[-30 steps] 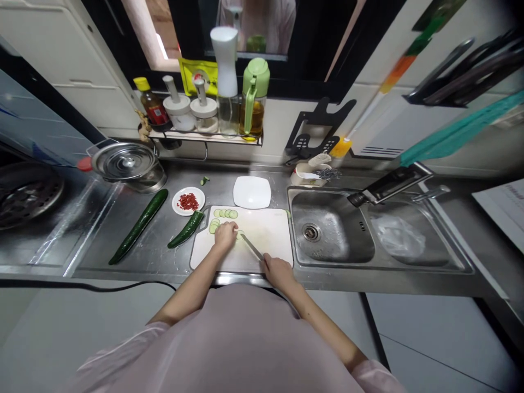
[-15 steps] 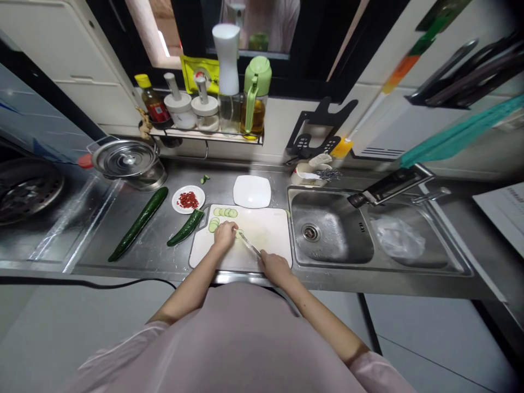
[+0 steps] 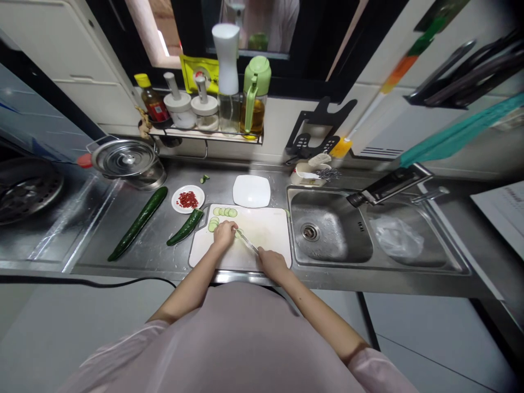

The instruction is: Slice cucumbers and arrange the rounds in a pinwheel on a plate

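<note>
My left hand [image 3: 224,234] is curled over a cucumber piece on the white cutting board [image 3: 268,232]; the piece is mostly hidden under my fingers. My right hand [image 3: 272,264] grips the handle of a knife [image 3: 248,243], whose blade points up-left and meets the cucumber at my left fingertips. Several cucumber slices [image 3: 223,214] lie at the board's far left corner. A half cucumber [image 3: 185,227] lies just left of the board, and a whole long cucumber [image 3: 138,222] lies farther left on the steel counter.
A small dish of chopped red chili [image 3: 188,198] and a white square plate [image 3: 251,191] sit behind the board. A lidded pot [image 3: 125,161] stands at the left, the sink [image 3: 329,232] right of the board, and a rack of bottles [image 3: 207,134] on the back wall.
Both hands and the knife have crept slightly left along the board; the blade sits closer to my left fingers. Nothing else has moved.
</note>
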{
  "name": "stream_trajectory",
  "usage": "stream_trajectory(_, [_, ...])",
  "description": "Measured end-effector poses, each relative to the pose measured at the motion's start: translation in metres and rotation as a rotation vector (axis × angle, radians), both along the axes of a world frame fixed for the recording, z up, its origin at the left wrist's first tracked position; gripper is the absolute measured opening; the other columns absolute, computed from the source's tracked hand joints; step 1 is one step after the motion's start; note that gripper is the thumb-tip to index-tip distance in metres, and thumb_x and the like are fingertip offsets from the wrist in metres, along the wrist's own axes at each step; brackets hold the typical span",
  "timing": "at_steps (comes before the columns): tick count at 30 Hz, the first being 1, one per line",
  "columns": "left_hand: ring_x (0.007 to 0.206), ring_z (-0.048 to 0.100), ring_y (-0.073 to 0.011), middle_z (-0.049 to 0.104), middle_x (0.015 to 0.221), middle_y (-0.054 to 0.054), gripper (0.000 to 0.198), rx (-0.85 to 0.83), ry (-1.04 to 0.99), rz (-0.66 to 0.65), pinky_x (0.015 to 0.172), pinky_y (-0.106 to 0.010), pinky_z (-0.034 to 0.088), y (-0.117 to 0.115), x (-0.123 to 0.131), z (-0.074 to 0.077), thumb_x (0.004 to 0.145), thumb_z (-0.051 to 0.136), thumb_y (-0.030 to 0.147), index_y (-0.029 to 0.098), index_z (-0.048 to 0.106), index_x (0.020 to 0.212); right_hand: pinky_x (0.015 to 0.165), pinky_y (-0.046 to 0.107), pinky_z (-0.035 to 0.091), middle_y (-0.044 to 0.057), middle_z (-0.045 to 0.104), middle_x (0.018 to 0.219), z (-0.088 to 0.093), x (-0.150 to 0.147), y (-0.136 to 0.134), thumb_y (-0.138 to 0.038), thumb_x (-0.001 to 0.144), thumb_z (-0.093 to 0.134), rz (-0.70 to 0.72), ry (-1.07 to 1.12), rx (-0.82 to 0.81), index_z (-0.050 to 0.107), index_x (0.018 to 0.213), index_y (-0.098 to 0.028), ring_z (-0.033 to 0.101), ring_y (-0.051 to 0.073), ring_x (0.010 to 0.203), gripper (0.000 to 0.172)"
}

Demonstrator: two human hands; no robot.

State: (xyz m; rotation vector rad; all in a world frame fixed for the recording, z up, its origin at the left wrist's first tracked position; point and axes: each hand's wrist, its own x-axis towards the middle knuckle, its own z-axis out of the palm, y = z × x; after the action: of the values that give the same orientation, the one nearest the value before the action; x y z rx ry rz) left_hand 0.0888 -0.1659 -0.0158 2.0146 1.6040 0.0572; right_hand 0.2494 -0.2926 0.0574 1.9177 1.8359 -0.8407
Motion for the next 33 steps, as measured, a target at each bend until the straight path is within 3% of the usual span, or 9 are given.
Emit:
stream_trajectory(12, [0.100, 0.059, -0.0208, 0.068, 0.108, -0.004, 0.025, 0.013, 0.011, -0.010, 0.082, -0.030, 0.044, 0.001, 0.000, 0.000, 0.085, 0.051, 0.019, 0.027, 0.072, 0.096, 0.073, 0.030, 0.042, 0.015, 0.068, 0.101, 0.000, 0.000, -0.003, -0.013, 0.092, 0.036, 0.001, -0.007, 0.024, 0.049, 0.118, -0.017, 0.065, 0.024, 0.097, 0.030])
stream_trajectory(22, [0.101, 0.058, -0.0232, 0.064, 0.108, -0.007, 0.025, 0.020, 0.076, -0.041, 0.086, -0.032, 0.043, -0.005, 0.005, 0.004, 0.080, 0.057, 0.023, 0.024, 0.067, 0.102, 0.074, 0.031, 0.041, 0.015, 0.069, 0.103, 0.000, 0.008, -0.024, -0.017, 0.093, 0.035, -0.038, -0.028, -0.015, 0.051, 0.118, -0.018, 0.065, 0.025, 0.099, 0.030])
stream_trajectory(33, [0.093, 0.061, -0.0187, 0.069, 0.093, -0.003, 0.019, 0.019, -0.050, -0.002, 0.083, -0.029, 0.039, -0.021, 0.012, 0.017, 0.082, 0.050, 0.012, 0.023, 0.063, 0.089, 0.073, 0.028, 0.038, 0.010, 0.069, 0.103, -0.010, 0.021, -0.044, -0.031, 0.098, 0.033, -0.150, 0.010, 0.041, 0.053, 0.115, -0.021, 0.065, 0.022, 0.098, 0.029])
